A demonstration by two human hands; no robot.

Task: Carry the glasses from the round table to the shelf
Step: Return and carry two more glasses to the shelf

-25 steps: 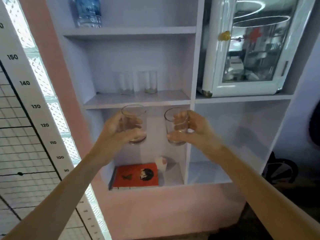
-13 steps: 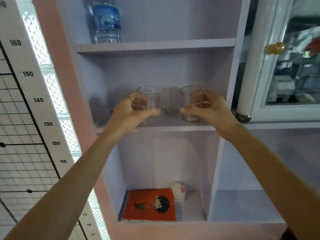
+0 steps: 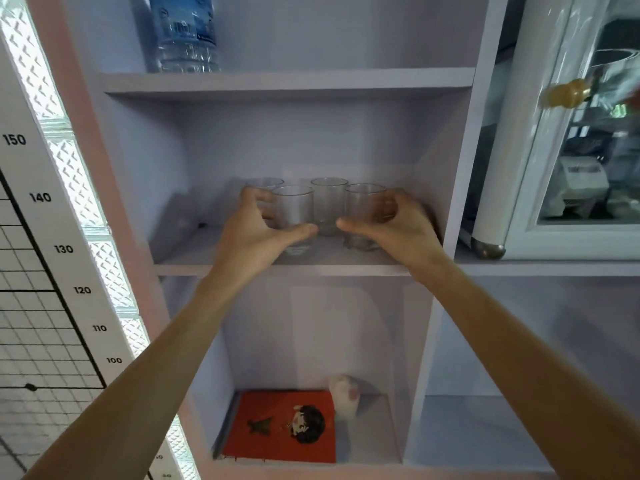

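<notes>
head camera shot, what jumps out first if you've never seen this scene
Two bare hands reach into the middle shelf of a pale lilac unit: the left hand wraps one clear glass, the right hand another, both at shelf level. Two more glasses stand just behind them. Below lies a bright red book, and a water bottle stands on the shelf above.

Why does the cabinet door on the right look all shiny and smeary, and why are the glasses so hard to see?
Head view: the glass cabinet door reflects room light, so glare streaks hide what is inside. The glasses are clear and slightly blurred against the pale shelf. The bright window strip at the left is washed out.
</notes>
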